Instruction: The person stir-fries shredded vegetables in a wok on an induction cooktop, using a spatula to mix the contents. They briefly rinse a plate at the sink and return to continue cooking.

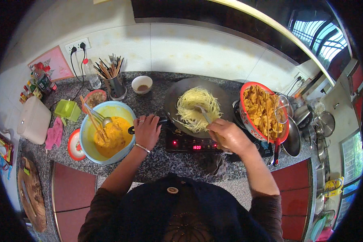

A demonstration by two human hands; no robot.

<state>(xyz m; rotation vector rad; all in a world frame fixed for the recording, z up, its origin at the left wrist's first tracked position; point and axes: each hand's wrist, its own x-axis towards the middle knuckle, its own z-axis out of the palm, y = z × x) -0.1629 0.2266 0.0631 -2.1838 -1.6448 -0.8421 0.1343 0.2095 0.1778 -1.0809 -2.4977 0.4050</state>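
Note:
A dark wok [172,99] sits on an induction cooker [184,144] with a lit red display. Pale yellow-green shreds [196,96], possibly potato, are heaped in the wok. My left hand [147,129] grips the wok's black handle [162,120], its fingers wrapped over the top. In my right hand [230,134] is a metal spatula [204,113], its blade pushed into the shreds and partly hidden by them. To the left of my left hand stands a light blue basin [87,152] of yellow batter [116,145], with chopsticks [93,116] and a ladle [106,121] in it.
Right of the wok, a red-rimmed basin [245,121] holds fried pieces [260,109] and a wire skimmer [282,113]. Behind are a white bowl [142,81] and a chopstick holder [115,87]. A cutting board [37,193] with a knife [28,196] lies far left.

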